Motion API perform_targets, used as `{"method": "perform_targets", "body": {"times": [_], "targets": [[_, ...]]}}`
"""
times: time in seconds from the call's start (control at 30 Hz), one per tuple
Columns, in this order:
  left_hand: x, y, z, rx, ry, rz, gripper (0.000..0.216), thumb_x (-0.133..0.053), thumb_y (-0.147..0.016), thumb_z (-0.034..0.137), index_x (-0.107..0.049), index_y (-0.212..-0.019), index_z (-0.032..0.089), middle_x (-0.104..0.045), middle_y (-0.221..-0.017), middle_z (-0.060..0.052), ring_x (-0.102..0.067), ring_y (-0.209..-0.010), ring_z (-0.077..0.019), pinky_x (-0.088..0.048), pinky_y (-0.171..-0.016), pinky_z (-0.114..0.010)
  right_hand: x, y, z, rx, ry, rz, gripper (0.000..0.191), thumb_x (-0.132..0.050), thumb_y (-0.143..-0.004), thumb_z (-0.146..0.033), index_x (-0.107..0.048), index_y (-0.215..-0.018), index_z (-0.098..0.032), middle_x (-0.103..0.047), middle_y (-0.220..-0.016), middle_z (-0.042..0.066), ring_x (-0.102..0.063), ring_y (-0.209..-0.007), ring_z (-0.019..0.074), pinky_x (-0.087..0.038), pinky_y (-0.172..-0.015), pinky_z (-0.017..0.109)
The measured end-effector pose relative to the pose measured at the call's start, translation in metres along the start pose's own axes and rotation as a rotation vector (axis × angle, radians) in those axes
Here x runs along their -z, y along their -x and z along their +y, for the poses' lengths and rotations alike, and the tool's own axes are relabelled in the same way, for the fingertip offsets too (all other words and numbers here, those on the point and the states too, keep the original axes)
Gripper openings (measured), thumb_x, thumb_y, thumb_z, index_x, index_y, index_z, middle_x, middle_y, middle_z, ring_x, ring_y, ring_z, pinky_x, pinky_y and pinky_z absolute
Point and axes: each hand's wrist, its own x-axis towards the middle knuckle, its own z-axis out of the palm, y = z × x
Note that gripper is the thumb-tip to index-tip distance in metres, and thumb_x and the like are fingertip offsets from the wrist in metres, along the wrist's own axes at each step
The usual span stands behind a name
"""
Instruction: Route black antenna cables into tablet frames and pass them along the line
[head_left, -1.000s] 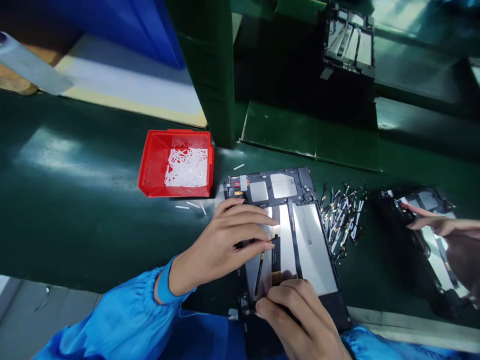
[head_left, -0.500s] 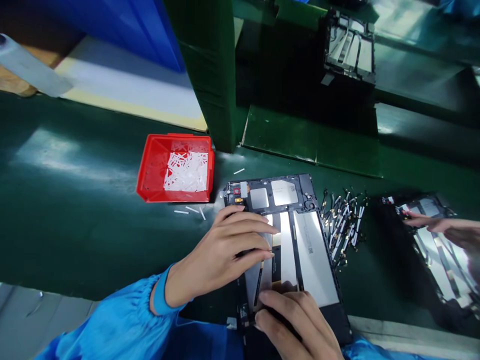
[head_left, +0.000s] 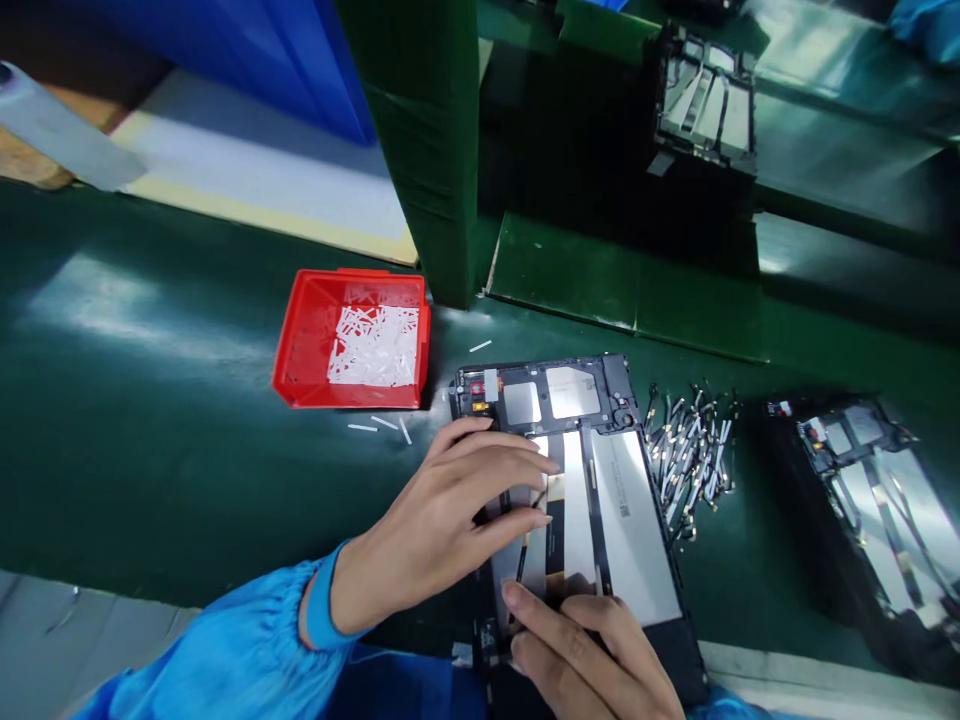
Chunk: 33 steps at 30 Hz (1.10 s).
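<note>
Centrally, low in frame: opened tablet, flat on the green mat. Left hand lies spread across it, grasping nothing, pinning it steady. Right hand sets fingertips on its lower end; pinching or pressing, cannot tell. Up-left, close by: red tray, handy for white scraps.

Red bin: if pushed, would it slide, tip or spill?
The red bin probably slides rather than tips: it looks low and wide on the smooth green surface. It seems light, holding only thin white strips, which would likely scatter easily; a few already lie outside.
</note>
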Motion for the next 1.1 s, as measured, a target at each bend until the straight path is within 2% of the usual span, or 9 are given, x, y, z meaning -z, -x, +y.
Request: {"method": "perform_targets", "body": {"times": [0.13,0.2,0.27,0.4,0.57,0.63,0.8,0.93,1.1], "targets": [[-0.011,0.019,-0.018,-0.226,-0.038,0.332,0.037,-0.074,-0.079,0.045,-0.056,-0.101,0.022,-0.068,-0.111,-0.005,-0.065,-0.105,-0.0197,-0.043,-0.102,-0.039,0.002,-0.006,0.0,0.02,-0.003,-0.016,0.025,-0.059,-0.087,-0.01,-0.068,-0.067,-0.021,-0.076,-0.097,-0.005,-0.059,-0.062,0.0119,-0.049,-0.056,0.025],[-0.016,0.037,-0.028,-0.314,-0.147,0.486,0.043,-0.053,-0.086,0.063,-0.062,-0.102,0.024,-0.061,-0.121,-0.008,-0.058,-0.114,-0.0243,-0.041,-0.104,-0.043,0.001,-0.009,0.0,0.043,0.013,-0.004,0.026,-0.058,-0.088,-0.009,-0.068,-0.067,-0.021,-0.076,-0.095,-0.006,-0.058,-0.06,0.0108,-0.049,-0.057,0.024],[-0.018,0.054,-0.033,-0.357,-0.259,0.414,0.052,-0.035,-0.089,0.069,-0.07,-0.099,0.031,-0.06,-0.121,-0.004,-0.053,-0.118,-0.0246,-0.031,-0.112,-0.043,0.0,-0.011,0.001,0.059,0.039,0.009,0.027,-0.057,-0.088,-0.009,-0.067,-0.066,-0.022,-0.076,-0.092,-0.006,-0.058,-0.059,0.0101,-0.049,-0.057,0.023],[-0.015,0.063,-0.028,-0.317,-0.435,0.128,0.076,-0.026,-0.077,0.085,-0.072,-0.11,0.034,-0.063,-0.117,-0.006,-0.042,-0.123,-0.0271,-0.011,-0.118,-0.039,0.012,-0.018,0.003,0.153,0.058,-0.075,0.031,-0.048,-0.094,-0.011,-0.067,-0.072,-0.022,-0.076,-0.094,-0.004,-0.063,-0.065,0.0106,-0.052,-0.066,0.021],[-0.012,0.034,-0.026,-0.225,-0.442,0.157,0.091,-0.01,-0.077,0.086,-0.066,-0.122,0.03,-0.053,-0.133,-0.009,-0.034,-0.13,-0.033,-0.013,-0.113,-0.047,0.05,-0.04,0.009,-0.025,-0.022,-0.352,0.034,-0.036,-0.103,-0.028,-0.066,-0.089,-0.023,-0.075,-0.091,-0.002,-0.07,-0.081,0.0098,-0.054,-0.078,0.017],[-0.012,0.027,-0.029,-0.222,-0.429,0.156,0.09,-0.007,-0.08,0.083,-0.066,-0.123,0.029,-0.051,-0.136,-0.01,-0.033,-0.131,-0.0338,-0.016,-0.111,-0.049,0.059,-0.047,0.011,-0.07,0.015,-0.379,0.033,-0.038,-0.102,-0.04,-0.066,-0.097,-0.023,-0.075,-0.091,-0.001,-0.071,-0.083,0.0106,-0.054,-0.077,0.018],[-0.013,0.025,-0.033,-0.255,-0.434,0.137,0.08,-0.005,-0.09,0.07,-0.064,-0.125,0.029,-0.05,-0.138,-0.011,-0.032,-0.134,-0.0344,-0.019,-0.109,-0.052,0.051,-0.045,0.011,0.244,0.116,-0.477,0.065,-0.026,-0.1,-0.057,-0.059,-0.124,-0.005,-0.066,-0.123,0.011,-0.072,-0.078,0.0153,-0.056,-0.063,0.026],[-0.015,0.025,-0.034,-0.262,-0.419,0.154,0.072,-0.007,-0.094,0.062,-0.063,-0.126,0.03,-0.05,-0.139,-0.01,-0.033,-0.134,-0.035,-0.02,-0.107,-0.056,0.046,-0.022,0.005,0.47,0.163,-0.546,0.046,-0.032,-0.103,-0.04,-0.063,-0.122,-0.011,-0.065,-0.123,0.011,-0.065,-0.057,0.0113,-0.05,-0.051,0.026],[-0.018,0.024,-0.035,-0.242,-0.396,0.163,0.061,-0.015,-0.096,0.055,-0.061,-0.128,0.031,-0.047,-0.143,-0.007,-0.032,-0.136,-0.0342,-0.02,-0.109,-0.056,0.047,-0.002,0.0,0.464,0.16,-0.5,0.044,-0.033,-0.104,-0.037,-0.064,-0.122,-0.012,-0.065,-0.123,0.008,-0.065,-0.06,0.0106,-0.049,-0.053,0.025]]}}
